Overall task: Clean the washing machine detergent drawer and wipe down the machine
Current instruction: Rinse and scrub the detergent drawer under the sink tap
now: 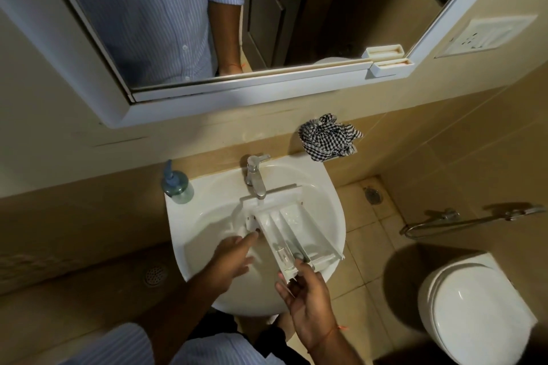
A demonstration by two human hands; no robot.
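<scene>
The detergent drawer (292, 228) lies tilted over the basin of the white sink (332, 201), its front panel under the tap (255, 175) at the back edge and its far end reaching over the front right rim. Inside it, long white compartments run side by side.

The right hand (307, 305) grips the drawer at its near end, with the fingers curled round the white edge there. The left hand (234, 255) is inside the basin, just left of the drawer; its fingers are stretched out and apart, and one fingertip points toward the left side of the drawer near the front panel. I cannot tell whether it touches the drawer, because the hand is blurred.

A soap dispenser (177, 184) with a blue pump stands on the back left corner of the sink. A checked cloth (329, 138) lies crumpled on the ledge behind the back right corner. Above the ledge hangs a mirror (189, 24) in a white frame. A toilet (477, 308) stands on the tiled floor, well apart to the right.
</scene>
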